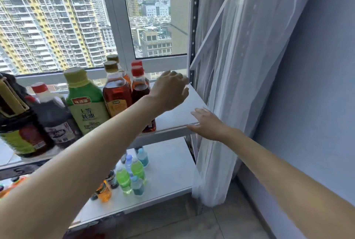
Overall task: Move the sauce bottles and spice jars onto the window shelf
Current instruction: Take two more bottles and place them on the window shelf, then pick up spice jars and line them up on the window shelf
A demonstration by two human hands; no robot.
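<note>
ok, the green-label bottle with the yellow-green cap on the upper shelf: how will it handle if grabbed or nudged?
The green-label bottle looks full, so probably heavy for its size. Its tall, narrow-necked shape suggests it could tip if pushed high up. Bottles on both sides would likely block or get knocked by a sideways nudge.

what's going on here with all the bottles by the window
A person is stocking a white shelf by the window. Sauce bottles already stand along it: a green-labelled bottle, amber bottles and dark ones further left. The left hand reaches over the bare right end, holding nothing visible. The right hand lies open on the shelf's front edge, beside the sheer curtain. Small coloured drink bottles sit on the lower shelf.
</note>
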